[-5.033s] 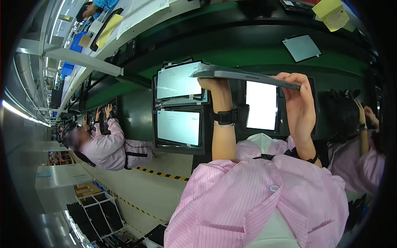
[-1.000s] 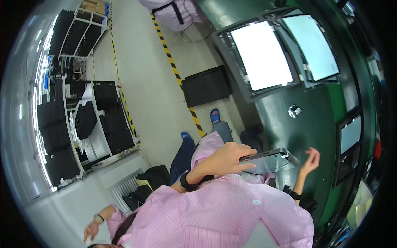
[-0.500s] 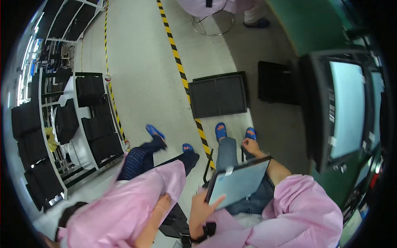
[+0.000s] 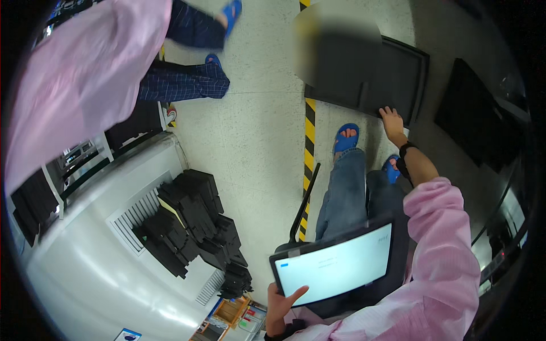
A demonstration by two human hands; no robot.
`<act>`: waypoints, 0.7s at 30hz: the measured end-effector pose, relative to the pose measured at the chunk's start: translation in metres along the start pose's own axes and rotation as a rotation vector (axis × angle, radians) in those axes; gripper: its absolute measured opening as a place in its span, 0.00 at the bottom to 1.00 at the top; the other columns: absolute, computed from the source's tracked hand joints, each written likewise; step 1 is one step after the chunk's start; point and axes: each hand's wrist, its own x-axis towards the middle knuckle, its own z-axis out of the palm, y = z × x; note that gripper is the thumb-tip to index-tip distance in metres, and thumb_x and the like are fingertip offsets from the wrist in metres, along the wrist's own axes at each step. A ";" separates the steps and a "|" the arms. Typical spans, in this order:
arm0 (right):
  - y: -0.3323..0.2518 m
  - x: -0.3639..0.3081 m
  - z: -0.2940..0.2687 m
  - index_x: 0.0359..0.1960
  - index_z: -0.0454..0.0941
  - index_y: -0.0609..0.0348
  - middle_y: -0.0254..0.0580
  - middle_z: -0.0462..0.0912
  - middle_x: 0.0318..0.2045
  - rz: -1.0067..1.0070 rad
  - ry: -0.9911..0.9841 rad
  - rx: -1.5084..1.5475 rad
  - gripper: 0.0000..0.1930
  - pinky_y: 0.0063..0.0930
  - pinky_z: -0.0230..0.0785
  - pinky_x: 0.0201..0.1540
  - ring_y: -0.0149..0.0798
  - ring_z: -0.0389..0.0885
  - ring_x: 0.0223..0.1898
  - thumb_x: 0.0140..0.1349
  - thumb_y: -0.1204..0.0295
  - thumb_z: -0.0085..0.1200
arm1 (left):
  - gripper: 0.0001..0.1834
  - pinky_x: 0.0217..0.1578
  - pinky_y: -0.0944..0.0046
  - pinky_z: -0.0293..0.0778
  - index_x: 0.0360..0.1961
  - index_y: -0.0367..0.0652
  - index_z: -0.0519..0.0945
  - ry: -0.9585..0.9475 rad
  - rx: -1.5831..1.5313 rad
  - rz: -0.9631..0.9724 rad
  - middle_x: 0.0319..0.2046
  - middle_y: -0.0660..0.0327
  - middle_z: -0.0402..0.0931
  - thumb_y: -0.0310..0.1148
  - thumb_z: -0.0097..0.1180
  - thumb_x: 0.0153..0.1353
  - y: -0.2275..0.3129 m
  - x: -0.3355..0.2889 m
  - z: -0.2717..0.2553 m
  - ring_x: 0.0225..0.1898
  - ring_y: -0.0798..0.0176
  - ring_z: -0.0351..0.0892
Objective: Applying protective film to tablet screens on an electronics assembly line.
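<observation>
On my lap rests a tablet-like screen [image 4: 335, 264] with a dark frame and a lit, pale display. My left hand [image 4: 280, 307] grips its lower left corner, the thumb lying over the front. Farther out, my right hand [image 4: 392, 124] reaches down to a large black tray [image 4: 406, 85] on the floor. Its fingers are slightly apart and touch the tray's near rim; whether they grip it is hard to tell. A blurred round patch covers the tray's far left part.
Another person in a pink coat [image 4: 96, 68] walks at the upper left. Black stacked pieces [image 4: 199, 221] stand by a white cabinet [image 4: 85, 273] on the left. Yellow-black tape [image 4: 310, 131] marks the floor. A dark flat panel [image 4: 480, 113] lies at right.
My right hand has moved from beside the screen out to the black tray. The screen has tilted back onto my lap, still in my left hand. The view has turned, and the other person is farther ahead.
</observation>
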 end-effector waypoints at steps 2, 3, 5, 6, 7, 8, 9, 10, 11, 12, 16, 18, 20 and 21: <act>-0.001 -0.003 -0.075 0.40 0.73 0.52 0.41 0.71 0.37 -0.025 0.142 0.100 0.15 0.40 0.65 0.40 0.47 0.70 0.42 0.48 0.74 0.54 | 0.12 0.28 0.73 0.71 0.31 0.31 0.80 -0.053 0.008 0.012 0.26 0.62 0.80 0.26 0.68 0.46 0.019 -0.015 0.000 0.26 0.73 0.75; -0.017 -0.006 -0.123 0.39 0.73 0.53 0.41 0.72 0.36 -0.022 0.228 0.247 0.13 0.40 0.65 0.40 0.47 0.71 0.41 0.49 0.73 0.54 | 0.13 0.28 0.72 0.71 0.31 0.31 0.80 -0.073 0.038 0.058 0.25 0.62 0.80 0.26 0.68 0.46 0.026 -0.026 -0.002 0.26 0.73 0.75; -0.051 -0.025 -0.236 0.37 0.74 0.55 0.43 0.73 0.35 -0.022 0.363 0.472 0.11 0.39 0.65 0.40 0.48 0.71 0.40 0.50 0.73 0.54 | 0.13 0.27 0.72 0.70 0.31 0.31 0.80 -0.144 0.108 0.172 0.26 0.61 0.80 0.26 0.68 0.45 0.046 -0.059 -0.018 0.27 0.73 0.74; -0.069 -0.037 -0.294 0.37 0.74 0.57 0.44 0.73 0.35 -0.031 0.414 0.558 0.11 0.39 0.65 0.41 0.49 0.71 0.40 0.51 0.73 0.55 | 0.13 0.27 0.72 0.70 0.31 0.31 0.80 -0.168 0.102 0.220 0.26 0.61 0.80 0.26 0.68 0.45 0.062 -0.079 -0.029 0.27 0.73 0.74; -0.085 -0.057 -0.357 0.38 0.74 0.58 0.44 0.74 0.35 -0.031 0.435 0.603 0.12 0.37 0.65 0.42 0.49 0.72 0.40 0.51 0.73 0.55 | 0.13 0.28 0.72 0.70 0.31 0.31 0.80 -0.248 0.070 0.273 0.26 0.61 0.80 0.26 0.68 0.45 0.082 -0.100 -0.042 0.27 0.73 0.74; -0.100 -0.078 -0.418 0.39 0.74 0.59 0.45 0.74 0.35 -0.040 0.468 0.647 0.12 0.36 0.66 0.42 0.50 0.72 0.40 0.52 0.73 0.56 | 0.13 0.28 0.71 0.70 0.31 0.31 0.80 -0.327 0.038 0.337 0.26 0.61 0.80 0.26 0.68 0.45 0.102 -0.117 -0.055 0.27 0.73 0.74; -0.109 -0.104 -0.480 0.40 0.75 0.60 0.45 0.75 0.34 -0.019 0.451 0.736 0.13 0.34 0.66 0.42 0.48 0.73 0.40 0.51 0.73 0.57 | 0.14 0.31 0.70 0.72 0.33 0.31 0.80 -0.407 0.084 0.439 0.28 0.59 0.80 0.25 0.68 0.45 0.119 -0.128 -0.070 0.29 0.71 0.76; -0.119 -0.133 -0.540 0.40 0.76 0.61 0.45 0.75 0.34 -0.009 0.430 0.830 0.14 0.31 0.67 0.42 0.47 0.74 0.39 0.51 0.73 0.58 | 0.14 0.31 0.70 0.72 0.33 0.31 0.80 -0.434 0.081 0.517 0.28 0.59 0.80 0.25 0.68 0.45 0.133 -0.137 -0.083 0.29 0.71 0.76; -0.125 -0.160 -0.595 0.39 0.77 0.61 0.44 0.75 0.33 -0.027 0.392 0.950 0.14 0.29 0.66 0.42 0.44 0.74 0.38 0.50 0.73 0.59 | 0.15 0.34 0.69 0.73 0.34 0.31 0.79 -0.508 0.004 0.591 0.30 0.59 0.80 0.25 0.68 0.44 0.142 -0.145 -0.094 0.31 0.70 0.77; -0.130 -0.190 -0.651 0.38 0.78 0.62 0.44 0.76 0.32 -0.051 0.346 1.066 0.14 0.27 0.66 0.41 0.42 0.75 0.37 0.49 0.72 0.61 | 0.17 0.36 0.68 0.74 0.36 0.31 0.79 -0.588 -0.070 0.660 0.31 0.58 0.80 0.25 0.68 0.44 0.152 -0.155 -0.104 0.32 0.69 0.78; -0.098 -0.314 -0.777 0.34 0.80 0.65 0.41 0.77 0.31 -0.055 0.538 0.992 0.15 0.27 0.66 0.39 0.37 0.75 0.35 0.43 0.71 0.64 | 0.37 0.46 0.65 0.70 0.51 0.33 0.69 -0.672 -0.117 0.702 0.42 0.56 0.75 0.31 0.69 0.37 0.210 -0.167 -0.085 0.44 0.63 0.74; -0.101 -0.385 -0.804 0.31 0.80 0.64 0.39 0.76 0.29 0.079 0.712 1.081 0.16 0.24 0.64 0.36 0.35 0.74 0.34 0.39 0.69 0.66 | 0.41 0.48 0.65 0.67 0.54 0.34 0.64 -0.990 -0.107 0.633 0.44 0.57 0.72 0.34 0.67 0.36 0.247 -0.160 -0.066 0.46 0.62 0.71; -0.113 -0.451 -0.815 0.30 0.80 0.64 0.37 0.75 0.27 0.205 0.922 0.982 0.17 0.22 0.61 0.34 0.33 0.72 0.32 0.38 0.67 0.66 | 0.35 0.47 0.65 0.67 0.52 0.36 0.67 -1.114 0.099 0.719 0.41 0.58 0.73 0.31 0.63 0.38 0.278 -0.155 -0.044 0.43 0.62 0.71; -0.117 -0.477 -0.809 0.29 0.80 0.64 0.37 0.74 0.26 0.246 1.017 0.901 0.17 0.22 0.60 0.33 0.33 0.72 0.31 0.38 0.66 0.66 | 0.33 0.47 0.66 0.66 0.51 0.36 0.68 -1.131 0.125 0.903 0.41 0.58 0.73 0.30 0.61 0.38 0.298 -0.175 -0.024 0.43 0.62 0.71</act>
